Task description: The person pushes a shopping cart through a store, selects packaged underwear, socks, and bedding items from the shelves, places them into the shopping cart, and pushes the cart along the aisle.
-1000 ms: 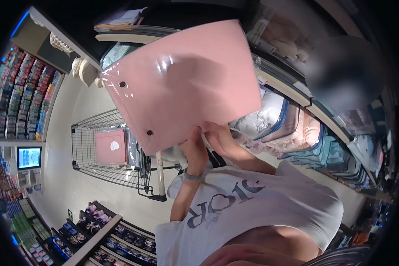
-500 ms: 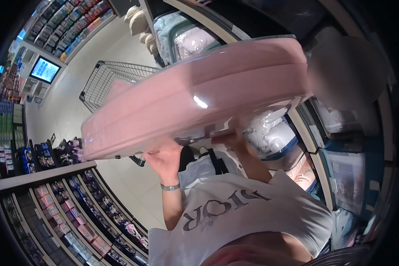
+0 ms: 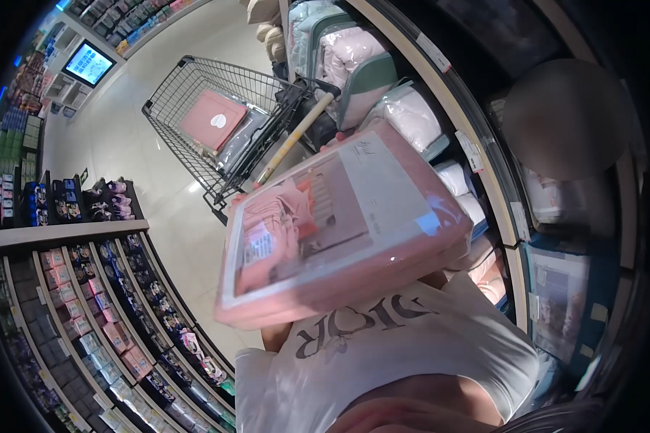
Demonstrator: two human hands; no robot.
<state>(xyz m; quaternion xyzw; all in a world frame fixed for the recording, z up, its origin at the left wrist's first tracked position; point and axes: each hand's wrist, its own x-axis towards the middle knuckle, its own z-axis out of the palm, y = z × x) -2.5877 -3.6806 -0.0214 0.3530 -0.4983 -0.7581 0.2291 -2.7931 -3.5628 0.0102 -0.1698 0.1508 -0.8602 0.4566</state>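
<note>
A clear-wrapped pink package (image 3: 339,267) is held tilted in front of my chest, its printed card showing pink bedding facing up. Fingertips of my left hand (image 3: 247,195) curl over its far left edge; the palm is hidden beneath. At the far upper edge, fingertips of my right hand (image 3: 337,138) show, the rest covered by the package. Beyond it stands a wire shopping cart (image 3: 173,108) with a yellowish handle. Inside the cart lie a flat pink package (image 3: 211,120) with a white sticker and a grey clear-wrapped package (image 3: 244,148).
Shelves on the right hold bagged bedding (image 3: 412,119) behind price-tag rails (image 3: 473,151). At lower left is a rack of small packaged goods (image 3: 115,317). A lit screen (image 3: 89,63) stands at upper left, above the pale floor (image 3: 173,216).
The package has turned over from its plain pink side to its printed side and come lower, nearer my chest. My palms have gone out of sight beneath it, and the cart shows more fully.
</note>
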